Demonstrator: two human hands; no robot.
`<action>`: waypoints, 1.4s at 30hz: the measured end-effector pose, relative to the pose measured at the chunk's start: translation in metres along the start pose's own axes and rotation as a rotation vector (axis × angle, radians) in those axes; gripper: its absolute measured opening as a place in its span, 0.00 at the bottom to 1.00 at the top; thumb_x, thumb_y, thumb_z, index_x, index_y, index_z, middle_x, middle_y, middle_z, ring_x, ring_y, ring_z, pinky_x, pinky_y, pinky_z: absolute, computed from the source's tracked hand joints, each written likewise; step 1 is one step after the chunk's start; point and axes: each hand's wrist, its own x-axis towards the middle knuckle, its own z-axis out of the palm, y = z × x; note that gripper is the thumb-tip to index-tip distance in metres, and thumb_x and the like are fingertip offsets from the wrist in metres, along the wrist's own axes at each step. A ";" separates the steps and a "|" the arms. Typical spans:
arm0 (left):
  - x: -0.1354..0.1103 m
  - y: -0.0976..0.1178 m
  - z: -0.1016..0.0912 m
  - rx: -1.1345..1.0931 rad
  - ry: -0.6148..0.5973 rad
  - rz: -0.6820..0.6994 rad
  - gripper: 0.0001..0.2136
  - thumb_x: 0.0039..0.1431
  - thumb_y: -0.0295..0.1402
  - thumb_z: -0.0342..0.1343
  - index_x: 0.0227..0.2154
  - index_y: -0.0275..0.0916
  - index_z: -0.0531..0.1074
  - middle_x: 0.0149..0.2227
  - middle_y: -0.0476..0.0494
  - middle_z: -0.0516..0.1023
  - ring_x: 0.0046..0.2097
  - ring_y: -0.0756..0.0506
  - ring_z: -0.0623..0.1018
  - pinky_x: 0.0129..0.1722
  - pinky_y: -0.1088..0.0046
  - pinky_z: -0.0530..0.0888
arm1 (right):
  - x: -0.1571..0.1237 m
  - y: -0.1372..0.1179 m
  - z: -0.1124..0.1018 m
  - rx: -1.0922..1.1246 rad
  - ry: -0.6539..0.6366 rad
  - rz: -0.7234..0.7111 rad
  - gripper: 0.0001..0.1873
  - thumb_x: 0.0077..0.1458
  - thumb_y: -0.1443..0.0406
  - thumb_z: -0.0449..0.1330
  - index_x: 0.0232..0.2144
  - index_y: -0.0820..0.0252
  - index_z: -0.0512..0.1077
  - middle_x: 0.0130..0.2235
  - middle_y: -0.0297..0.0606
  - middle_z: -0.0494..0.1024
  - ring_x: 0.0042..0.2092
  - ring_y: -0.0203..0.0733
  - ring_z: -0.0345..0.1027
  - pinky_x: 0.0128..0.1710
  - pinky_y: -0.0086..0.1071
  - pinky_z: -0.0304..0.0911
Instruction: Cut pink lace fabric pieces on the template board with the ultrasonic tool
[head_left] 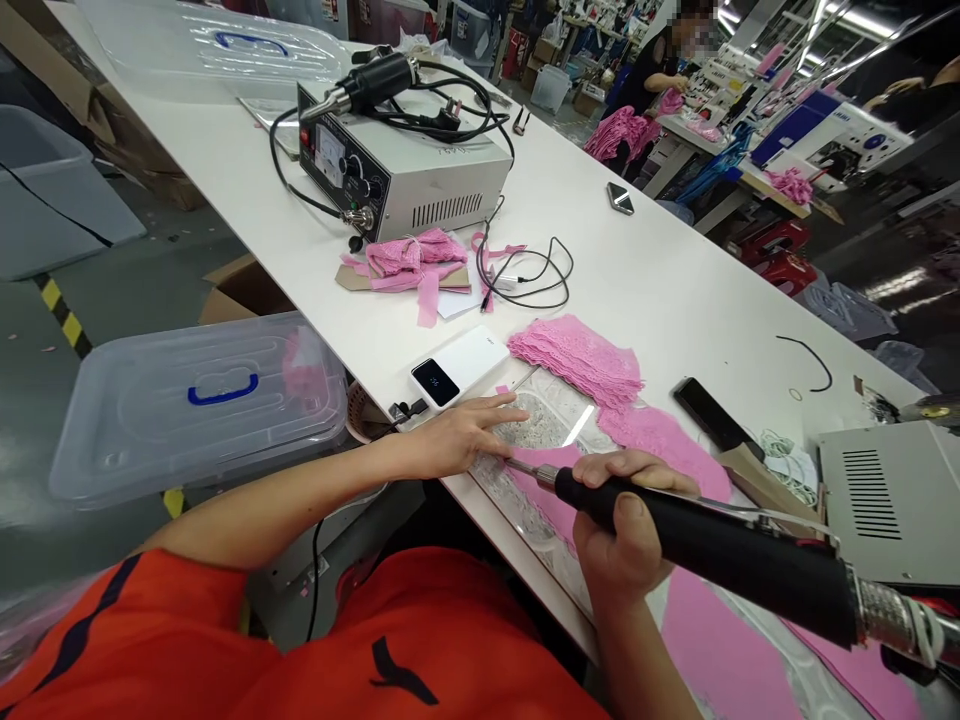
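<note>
My right hand is wrapped round the thick black handle of a corded hand tool, which looks like an ultrasonic welding or cutting pen. Its metal tip meets a pink fabric piece lying on a clear, patterned plate at the table's front edge. Beside that tip, my left hand lies flat with fingers stretched out, its fingertips on the fabric's edge and the plate. Just behind the plate is a stack of pink lace pieces. More pink fabric lies under and right of the tool.
A white power bank sits near my left hand. Behind it stand a grey control box with a second black tool, and pink lace bundles. A phone and another grey box are at right. Lidded plastic bins stand left.
</note>
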 end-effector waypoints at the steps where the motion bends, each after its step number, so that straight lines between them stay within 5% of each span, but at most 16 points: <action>1: 0.000 0.000 0.000 0.002 -0.002 0.000 0.27 0.45 0.09 0.47 0.41 0.41 0.79 0.61 0.42 0.67 0.67 0.38 0.58 0.62 0.56 0.66 | 0.000 0.000 0.000 0.000 0.002 0.001 0.07 0.49 0.69 0.58 0.32 0.56 0.64 0.32 0.29 0.68 0.28 0.33 0.66 0.29 0.35 0.67; 10: -0.002 0.001 -0.004 0.018 0.042 0.047 0.28 0.43 0.08 0.44 0.42 0.39 0.77 0.61 0.40 0.67 0.67 0.39 0.58 0.60 0.55 0.68 | 0.012 0.003 -0.002 0.003 0.131 -0.018 0.08 0.48 0.68 0.58 0.33 0.56 0.65 0.33 0.28 0.66 0.27 0.31 0.66 0.30 0.33 0.67; 25: -0.002 0.004 -0.007 0.056 0.009 0.049 0.27 0.43 0.09 0.45 0.41 0.38 0.77 0.62 0.39 0.65 0.67 0.37 0.57 0.61 0.54 0.66 | 0.012 0.009 0.003 -0.023 0.080 -0.014 0.07 0.50 0.67 0.58 0.33 0.56 0.63 0.33 0.29 0.67 0.28 0.31 0.67 0.30 0.33 0.67; 32: -0.001 0.003 -0.008 0.062 0.016 0.058 0.22 0.52 0.11 0.48 0.41 0.39 0.77 0.62 0.41 0.66 0.68 0.38 0.56 0.61 0.54 0.67 | 0.016 0.007 0.005 -0.032 0.096 0.011 0.07 0.50 0.66 0.59 0.32 0.55 0.63 0.33 0.28 0.67 0.28 0.31 0.67 0.31 0.34 0.69; 42: 0.010 0.026 -0.002 0.169 0.045 0.114 0.16 0.63 0.20 0.45 0.47 0.37 0.73 0.56 0.39 0.73 0.62 0.40 0.67 0.58 0.57 0.70 | 0.042 -0.011 -0.052 -0.065 0.397 0.003 0.07 0.46 0.67 0.60 0.31 0.57 0.66 0.32 0.28 0.66 0.28 0.30 0.65 0.31 0.32 0.66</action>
